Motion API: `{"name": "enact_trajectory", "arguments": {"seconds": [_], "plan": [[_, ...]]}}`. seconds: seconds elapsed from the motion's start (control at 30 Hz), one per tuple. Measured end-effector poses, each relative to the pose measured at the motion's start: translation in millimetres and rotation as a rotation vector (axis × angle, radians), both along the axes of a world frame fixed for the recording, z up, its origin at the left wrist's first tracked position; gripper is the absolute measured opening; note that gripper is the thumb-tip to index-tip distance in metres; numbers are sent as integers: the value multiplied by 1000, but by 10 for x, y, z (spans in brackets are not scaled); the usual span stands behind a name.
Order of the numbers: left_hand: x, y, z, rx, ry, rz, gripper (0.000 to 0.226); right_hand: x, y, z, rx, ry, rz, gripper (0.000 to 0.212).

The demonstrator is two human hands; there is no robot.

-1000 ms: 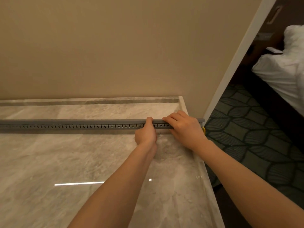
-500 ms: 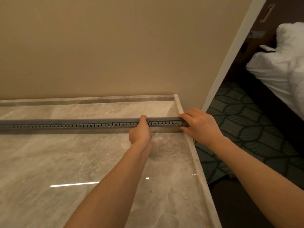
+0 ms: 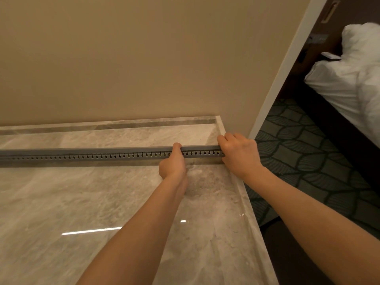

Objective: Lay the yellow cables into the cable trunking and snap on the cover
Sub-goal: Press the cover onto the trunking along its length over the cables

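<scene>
The grey cable trunking [image 3: 92, 156] lies lengthwise across the marble bench [image 3: 82, 202], its cover on top. The left hand [image 3: 173, 163] is clenched around the trunking, thumb on the cover. The right hand [image 3: 239, 154] grips the trunking's right end at the bench edge, fingers [image 3: 223, 140] curled over it. Yellow shows faintly through some slots.

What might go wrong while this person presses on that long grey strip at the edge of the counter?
The right hand grips the cable trunking right at the marble counter edge, so its end may slip off. The left hand presses at one spot only; the cover could stay unclipped elsewhere. Yellow shows through the slots, so a cable might get pinched.
</scene>
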State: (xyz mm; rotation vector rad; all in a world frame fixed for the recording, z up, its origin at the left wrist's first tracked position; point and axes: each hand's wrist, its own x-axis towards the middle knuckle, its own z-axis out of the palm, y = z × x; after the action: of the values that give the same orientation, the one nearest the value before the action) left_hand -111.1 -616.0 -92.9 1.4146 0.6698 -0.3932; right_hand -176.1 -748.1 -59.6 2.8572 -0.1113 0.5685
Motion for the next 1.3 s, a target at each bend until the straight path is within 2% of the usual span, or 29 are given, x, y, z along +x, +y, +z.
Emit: {"name": "enact_trajectory", "arguments": {"seconds": [0.13, 0.2, 0.23, 0.3, 0.33, 0.4, 0.43, 0.47, 0.5, 0.57, 0.7, 0.83, 0.97, 1.3], "plan": [[-59, 68, 53, 21, -55, -123, 41, 20, -42, 23, 19, 39, 15, 31], [-101, 145, 62, 100, -153, -233, 50, 37, -69, 13, 41, 34, 26, 29], [-132, 189, 48, 209, -262, -296, 54, 46, -80, 4, 55, 28, 32, 28], [-197, 253, 15, 541, -594, -407, 52, 58, -97, -15, 67, 12, 38, 27], [-218, 266, 14, 705, -791, -438, 45, 59, -101, -21, 66, 7, 38, 27], [-197, 269, 65, 926, -1186, -536, 15, 65, -102, -33, 70, -4, 43, 26], [-165, 237, 91, 1022, -1329, -633, 19, 70, -106, -35, 73, -6, 49, 26], [-118, 191, 94, 1109, -1400, -775, 35, 73, -113, -36, 74, -8, 57, 25], [-74, 141, 106, 1194, -1406, -929, 46, 77, -119, -37, 71, -11, 65, 25], [-51, 52, 144, 1358, -1394, -1102, 51, 82, -133, -33, 63, -17, 73, 26], [-49, 42, 260, 1591, -1447, -1135, 36, 89, -142, -42, 79, -27, 88, 25], [16, -2, 332, 1618, -1405, -1243, 30, 113, -181, -54, 79, 3, 93, 17], [13, -68, 378, 1608, -1365, -1287, 25, 169, -229, -47, 52, 118, 100, 3], [49, -114, 428, 1600, -1308, -1359, 19, 258, -280, 44, 0, 272, 116, 5]]}}
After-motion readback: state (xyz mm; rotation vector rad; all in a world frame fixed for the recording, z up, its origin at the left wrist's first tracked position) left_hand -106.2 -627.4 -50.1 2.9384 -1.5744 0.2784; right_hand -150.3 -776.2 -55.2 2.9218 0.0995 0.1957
